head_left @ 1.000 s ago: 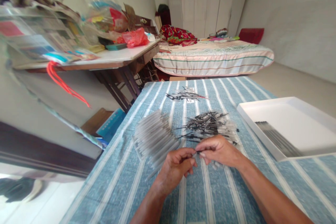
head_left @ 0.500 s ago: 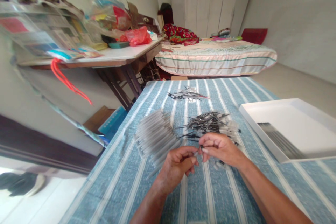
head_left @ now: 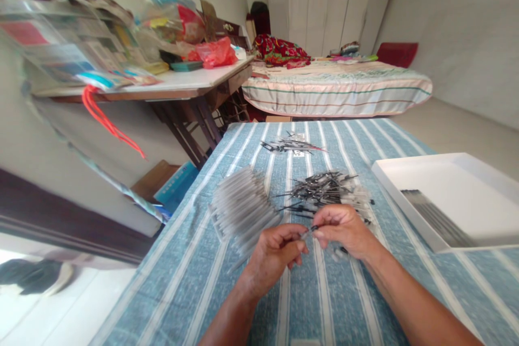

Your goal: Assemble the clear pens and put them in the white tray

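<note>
My left hand (head_left: pixel 279 251) is closed in a pinch on a small translucent piece (head_left: pixel 305 234). Just to its right, my right hand (head_left: pixel 340 230) pinches a small black piece (head_left: pixel 314 228), and the two pieces meet or nearly meet between my fingertips. Beyond my right hand lies a heap of thin black parts (head_left: pixel 324 188), mixed with small translucent parts (head_left: pixel 357 201). A stack of clear, pen-like tubes (head_left: pixel 243 205) rests beside my left hand. A few loose small parts (head_left: pixel 341 252) sit under my right wrist.
An open white box (head_left: pixel 458 189) at the right holds a row of dark-tipped, pen-like sticks (head_left: pixel 436 219). Farther back on the striped cloth (head_left: pixel 259 313) is a smaller bunch of thin sticks (head_left: pixel 292 145). A cluttered desk (head_left: pixel 194 84) and a bed (head_left: pixel 336 89) stand beyond.
The black piece at my right fingertips shows more clearly, and the fingertips have moved slightly. The whole view has shifted a little; the heaps and box look the same.
</note>
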The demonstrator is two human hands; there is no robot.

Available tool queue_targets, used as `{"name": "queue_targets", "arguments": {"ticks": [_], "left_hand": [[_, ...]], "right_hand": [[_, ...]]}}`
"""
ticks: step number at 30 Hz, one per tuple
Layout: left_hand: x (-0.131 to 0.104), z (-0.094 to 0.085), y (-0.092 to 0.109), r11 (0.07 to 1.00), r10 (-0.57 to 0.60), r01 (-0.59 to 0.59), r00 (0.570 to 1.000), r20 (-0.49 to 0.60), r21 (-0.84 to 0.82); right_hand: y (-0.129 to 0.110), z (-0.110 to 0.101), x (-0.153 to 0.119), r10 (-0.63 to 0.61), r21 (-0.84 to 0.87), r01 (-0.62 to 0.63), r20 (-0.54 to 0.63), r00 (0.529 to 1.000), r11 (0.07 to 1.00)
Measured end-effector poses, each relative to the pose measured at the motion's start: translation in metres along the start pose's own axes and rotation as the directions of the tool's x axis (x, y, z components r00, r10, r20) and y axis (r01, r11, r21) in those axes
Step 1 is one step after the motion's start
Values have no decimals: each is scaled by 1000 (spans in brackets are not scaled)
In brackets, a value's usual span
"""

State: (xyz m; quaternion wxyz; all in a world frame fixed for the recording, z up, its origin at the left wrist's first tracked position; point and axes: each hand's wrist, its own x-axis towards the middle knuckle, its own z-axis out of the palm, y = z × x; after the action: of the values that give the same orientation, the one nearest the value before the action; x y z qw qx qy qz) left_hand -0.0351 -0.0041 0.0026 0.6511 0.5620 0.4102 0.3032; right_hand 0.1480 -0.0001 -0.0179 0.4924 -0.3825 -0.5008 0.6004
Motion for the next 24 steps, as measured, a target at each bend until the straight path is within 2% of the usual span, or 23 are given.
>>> {"name": "queue_targets", "arguments": {"ticks": [7, 24], "left_hand": [[0, -1, -1, 1000, 4, -4, 1000, 28, 3], [-1, 0, 0, 1000, -1, 1, 1000, 19, 14]], "right_hand": [[2, 2, 0, 34, 65, -39, 64, 997, 997], [11, 5, 2, -2, 49, 0, 37, 999, 999]]}}
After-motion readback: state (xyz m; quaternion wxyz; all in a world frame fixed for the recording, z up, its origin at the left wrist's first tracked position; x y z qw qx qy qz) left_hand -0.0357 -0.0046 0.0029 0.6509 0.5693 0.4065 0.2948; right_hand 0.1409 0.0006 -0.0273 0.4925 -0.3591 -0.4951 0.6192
